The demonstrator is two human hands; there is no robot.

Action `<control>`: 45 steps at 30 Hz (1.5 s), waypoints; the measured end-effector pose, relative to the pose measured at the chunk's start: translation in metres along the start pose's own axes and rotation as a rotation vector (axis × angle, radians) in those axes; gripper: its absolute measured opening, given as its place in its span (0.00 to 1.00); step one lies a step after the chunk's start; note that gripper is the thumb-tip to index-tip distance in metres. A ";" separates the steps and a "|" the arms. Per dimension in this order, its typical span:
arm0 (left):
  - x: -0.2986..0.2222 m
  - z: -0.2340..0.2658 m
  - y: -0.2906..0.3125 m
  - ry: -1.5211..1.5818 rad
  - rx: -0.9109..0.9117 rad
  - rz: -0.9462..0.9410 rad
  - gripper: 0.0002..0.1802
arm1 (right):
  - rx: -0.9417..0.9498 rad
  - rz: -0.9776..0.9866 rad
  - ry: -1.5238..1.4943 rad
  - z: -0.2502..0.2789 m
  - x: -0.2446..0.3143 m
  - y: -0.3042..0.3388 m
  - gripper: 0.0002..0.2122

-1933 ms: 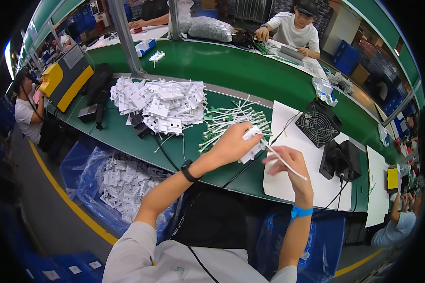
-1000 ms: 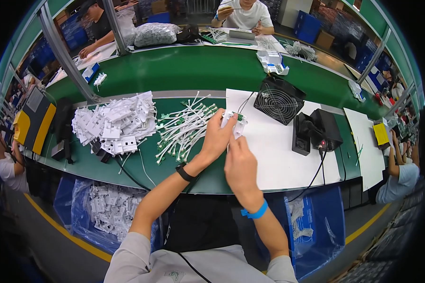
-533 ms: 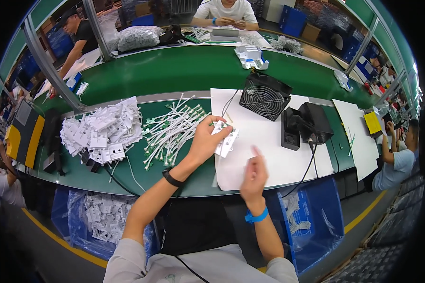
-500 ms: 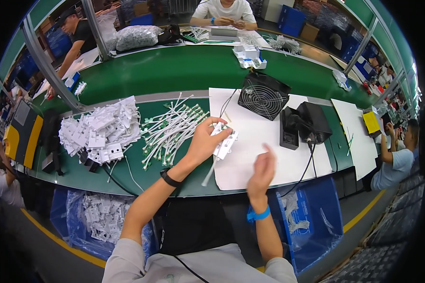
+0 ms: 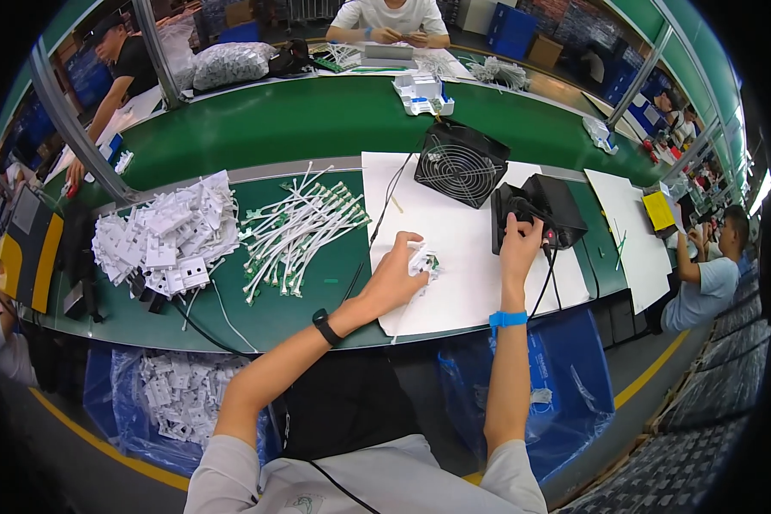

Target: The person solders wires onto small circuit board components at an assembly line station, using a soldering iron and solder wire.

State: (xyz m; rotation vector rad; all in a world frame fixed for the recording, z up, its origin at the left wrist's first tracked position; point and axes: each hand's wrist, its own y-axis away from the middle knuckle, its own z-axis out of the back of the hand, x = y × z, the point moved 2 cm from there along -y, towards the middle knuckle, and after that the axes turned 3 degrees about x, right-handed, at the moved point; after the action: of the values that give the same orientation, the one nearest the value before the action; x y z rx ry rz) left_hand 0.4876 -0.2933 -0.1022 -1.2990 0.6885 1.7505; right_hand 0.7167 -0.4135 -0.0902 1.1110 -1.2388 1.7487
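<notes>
My left hand [image 5: 392, 278] holds a small white plastic housing [image 5: 419, 260] above the white sheet, thumb and fingers around it. A bit of green circuit board shows in the housing, and a white cable hangs below it. My right hand [image 5: 520, 248] reaches to a black stand [image 5: 499, 224] beside a black box [image 5: 558, 210]. Its fingertips close on a dark corded part at the stand; what they grip is mostly hidden. To the left lie a bundle of white cables [image 5: 304, 236] with green boards and a heap of white plastic housings [image 5: 167, 236].
A black fan [image 5: 460, 164] stands at the back of the white sheet [image 5: 454, 307]. Beyond runs a green conveyor [image 5: 300, 120] carrying a white-and-blue part [image 5: 423, 94]. Blue bins [image 5: 587, 411] sit below the table edge. Black cords cross the right side. Other people work around.
My right hand has moved right and forward from over the sheet to the black stand. My left hand keeps the housing and has lowered it slightly toward the sheet. The view has shifted a little.
</notes>
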 end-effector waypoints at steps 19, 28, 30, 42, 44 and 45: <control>0.009 0.009 -0.014 -0.458 -0.081 -0.187 0.22 | 0.007 0.138 0.314 0.014 -0.004 -0.043 0.09; 0.001 0.011 -0.014 -0.475 -0.050 -0.153 0.22 | -0.070 0.140 0.310 0.017 0.010 -0.037 0.10; 0.000 0.012 -0.013 -0.482 -0.050 -0.144 0.22 | -0.072 0.148 0.300 0.020 0.017 -0.036 0.10; -0.002 0.009 -0.015 -0.472 -0.069 -0.150 0.21 | -0.056 0.337 0.669 0.042 0.030 -0.059 0.16; -0.002 0.011 -0.012 -0.442 -0.079 -0.156 0.20 | -0.063 0.337 0.597 0.046 0.061 -0.048 0.16; -0.001 0.012 -0.013 -0.447 -0.073 -0.151 0.20 | -0.072 0.369 0.561 0.050 0.067 -0.046 0.15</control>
State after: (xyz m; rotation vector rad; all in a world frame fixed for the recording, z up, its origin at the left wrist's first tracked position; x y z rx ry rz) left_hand 0.4929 -0.2773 -0.0972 -0.9293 0.2673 1.8651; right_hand 0.7444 -0.4431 -0.0039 0.3093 -1.1766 2.0735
